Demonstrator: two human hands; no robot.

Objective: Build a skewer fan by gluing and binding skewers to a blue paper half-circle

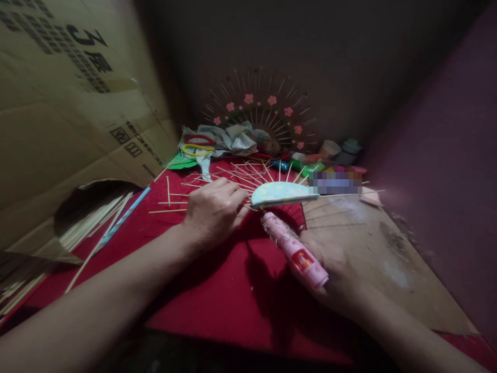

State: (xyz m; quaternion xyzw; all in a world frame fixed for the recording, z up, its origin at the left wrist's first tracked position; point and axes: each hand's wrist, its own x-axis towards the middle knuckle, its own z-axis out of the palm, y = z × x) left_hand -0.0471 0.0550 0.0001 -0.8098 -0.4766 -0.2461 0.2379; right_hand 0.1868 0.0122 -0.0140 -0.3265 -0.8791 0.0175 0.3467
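A half-round pale blue piece [283, 193] has several thin wooden sticks [254, 173] spreading from it like a fan. At its left end, the fingers of my left hand [215, 210] are closed on the fan. My right hand [330, 264] grips a pink glue gun [293, 246] from the right. The gun's nozzle points up and left, close to the lower left edge of the blue piece; I cannot tell whether it touches. Stringy bits cling to the gun's front. My right fingers are partly hidden behind its body.
A finished-looking stick fan with pink flowers [272, 100] leans at the back. Before it lie scissors [198, 146] and crumpled cloth [236, 137]. A cardboard box [97, 124] with sticks [95, 223] in its opening stands left. Cardboard [373, 259] covers the red table's [217, 305] right side.
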